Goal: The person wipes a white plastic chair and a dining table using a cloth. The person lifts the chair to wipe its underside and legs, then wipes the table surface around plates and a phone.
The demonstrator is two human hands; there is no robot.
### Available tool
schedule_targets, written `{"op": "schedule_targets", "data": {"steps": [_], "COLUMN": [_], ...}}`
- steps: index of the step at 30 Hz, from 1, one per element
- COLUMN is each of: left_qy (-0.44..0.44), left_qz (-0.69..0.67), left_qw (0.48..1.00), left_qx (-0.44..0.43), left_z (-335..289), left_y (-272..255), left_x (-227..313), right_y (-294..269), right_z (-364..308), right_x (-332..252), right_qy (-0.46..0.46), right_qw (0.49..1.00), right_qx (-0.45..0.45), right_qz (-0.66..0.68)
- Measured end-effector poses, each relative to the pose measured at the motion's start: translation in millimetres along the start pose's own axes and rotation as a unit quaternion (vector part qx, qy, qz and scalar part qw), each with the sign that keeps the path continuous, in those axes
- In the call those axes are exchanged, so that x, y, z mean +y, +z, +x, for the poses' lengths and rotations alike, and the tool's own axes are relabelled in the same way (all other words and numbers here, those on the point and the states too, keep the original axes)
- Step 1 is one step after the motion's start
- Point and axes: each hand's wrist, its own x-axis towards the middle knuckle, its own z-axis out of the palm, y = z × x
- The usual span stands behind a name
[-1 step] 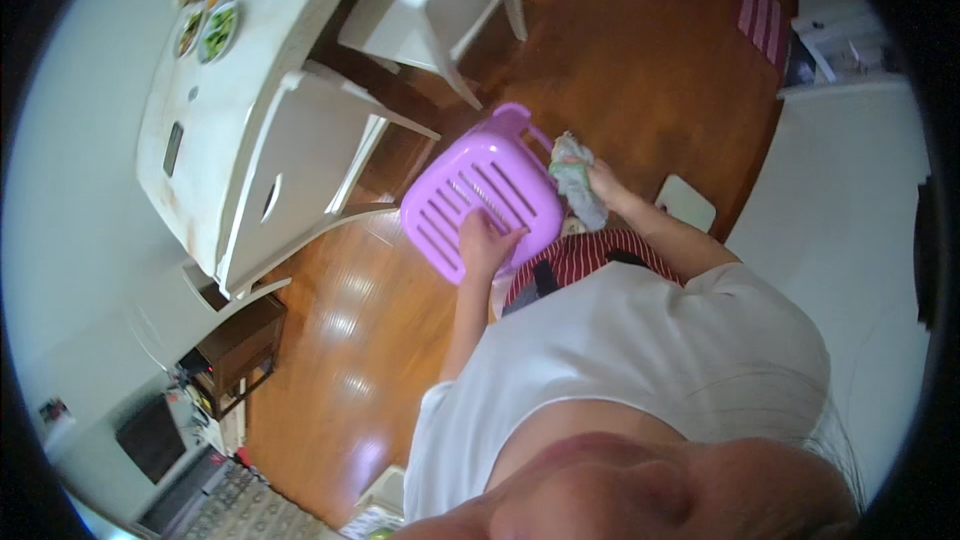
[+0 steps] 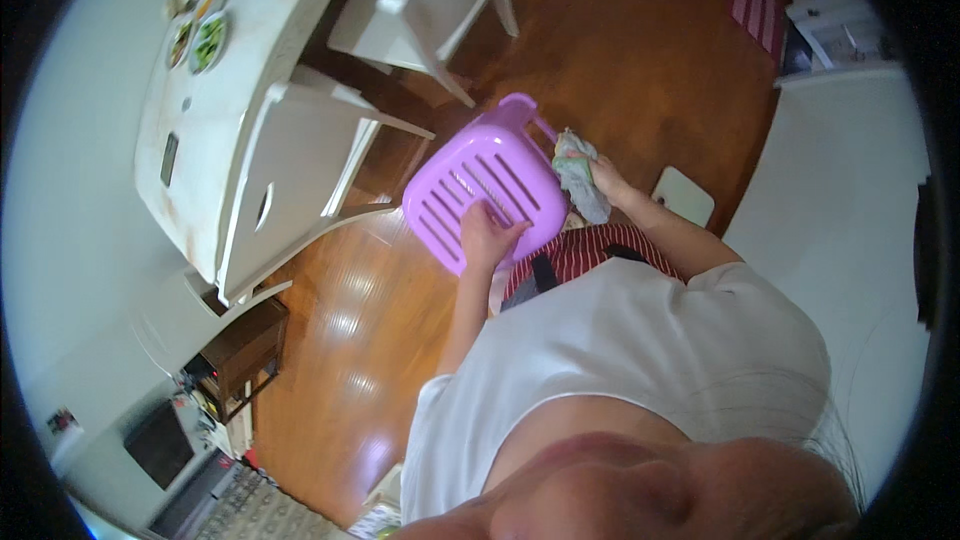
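A purple plastic stool (image 2: 440,175) is tipped up in front of me, its slotted seat facing me. My left hand (image 2: 487,237) grips it at the slots near its lower edge, thumb stretched out to the right; the fingertips are hidden. In my right hand (image 2: 610,180) a crumpled grey-green cloth (image 2: 582,175) is bunched up, just right of the stool's side. Part of the stool's frame, a thin bar, shows next to the cloth. Whether cloth and stool touch, I cannot tell.
To the left stands a white table (image 2: 200,170) with dishes of food (image 2: 208,43) and a dark phone-like thing (image 2: 170,160). White chairs (image 2: 290,170) are beside it. A small pale stool top (image 2: 683,197) is at my right. Far right lies a pink striped mat (image 2: 758,10).
The view has shifted slightly. My left hand keeps its grip on the stool and my right hand still holds the cloth; both have barely moved.
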Motion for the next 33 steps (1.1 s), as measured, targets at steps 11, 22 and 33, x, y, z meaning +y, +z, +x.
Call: {"op": "schedule_targets", "data": {"steps": [11,22,33], "left_qy": [0.163,0.258,0.387], "left_qz": [-0.029,-0.046,-0.082], "left_qw": [0.980,0.965,0.868], "left_qx": [-0.113,0.005,0.301], "left_z": [23.4,178.9,293.4], "left_y": [-54.3,3.7,-157.6], "left_x": [104.3,96.3,242.6], "right_y": [19.2,-110.7,-124.5], "right_z": [-72.8,69.5,166.4], "right_x": [-67.0,-94.5,-155.5], "right_qy": [-0.140,-0.232,-0.078], "right_qw": [0.957,0.887,0.854], "right_qx": [0.186,0.265,0.226], "right_qz": [0.171,-0.299,-0.463]}}
